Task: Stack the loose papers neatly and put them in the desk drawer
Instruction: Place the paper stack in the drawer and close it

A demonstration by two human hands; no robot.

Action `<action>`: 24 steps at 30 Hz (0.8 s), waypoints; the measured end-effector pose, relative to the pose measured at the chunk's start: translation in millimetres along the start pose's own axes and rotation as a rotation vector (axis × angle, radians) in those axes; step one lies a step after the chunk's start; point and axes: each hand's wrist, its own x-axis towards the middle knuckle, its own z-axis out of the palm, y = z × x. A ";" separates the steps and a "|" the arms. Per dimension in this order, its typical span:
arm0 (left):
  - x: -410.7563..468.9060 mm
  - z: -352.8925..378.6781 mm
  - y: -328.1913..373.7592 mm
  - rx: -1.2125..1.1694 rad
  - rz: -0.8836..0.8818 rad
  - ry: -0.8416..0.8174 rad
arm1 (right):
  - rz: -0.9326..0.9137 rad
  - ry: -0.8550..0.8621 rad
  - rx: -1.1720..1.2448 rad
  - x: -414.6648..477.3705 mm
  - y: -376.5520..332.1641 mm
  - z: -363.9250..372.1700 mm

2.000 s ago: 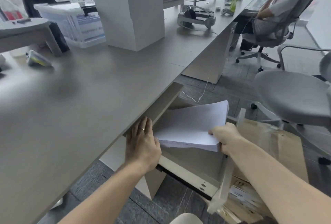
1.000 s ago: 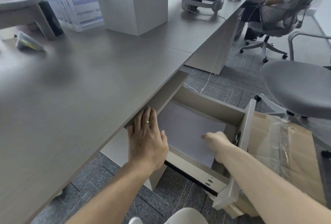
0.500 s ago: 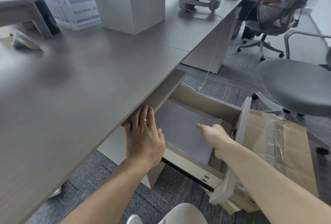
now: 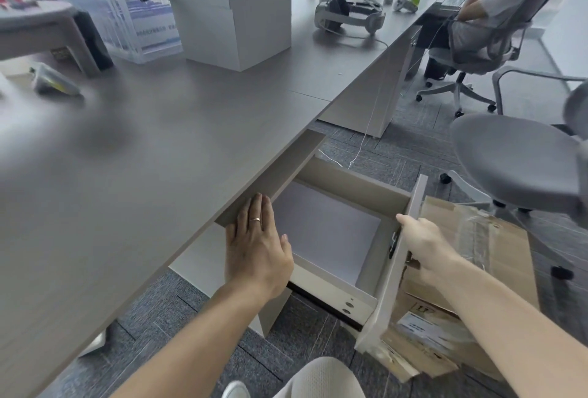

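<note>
The desk drawer (image 4: 350,189) stands pulled out under the grey desk (image 4: 143,149). A stack of white papers (image 4: 324,232) lies flat on the drawer's bottom, with no hand on it. My left hand (image 4: 256,246) rests with fingers spread against the desk's front edge, beside the drawer's left side. My right hand (image 4: 423,243) is curled over the top edge of the drawer front panel (image 4: 394,273), fingers on the outer face.
A flattened cardboard box (image 4: 477,273) lies on the floor just right of the drawer front. A grey office chair (image 4: 515,155) stands beyond it. White boxes (image 4: 235,9), a headset (image 4: 346,14) and a plastic bin (image 4: 127,22) sit on the desk. A seated person (image 4: 486,6) is far right.
The stack went from my right hand down into the drawer and was let go. My right hand then moved right onto the drawer front. My left hand stayed at the desk edge.
</note>
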 end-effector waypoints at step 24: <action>1.7 -6.3 -7.4 0.006 0.059 -0.023 | 0.156 -0.439 0.501 11.3 -61.8 142.0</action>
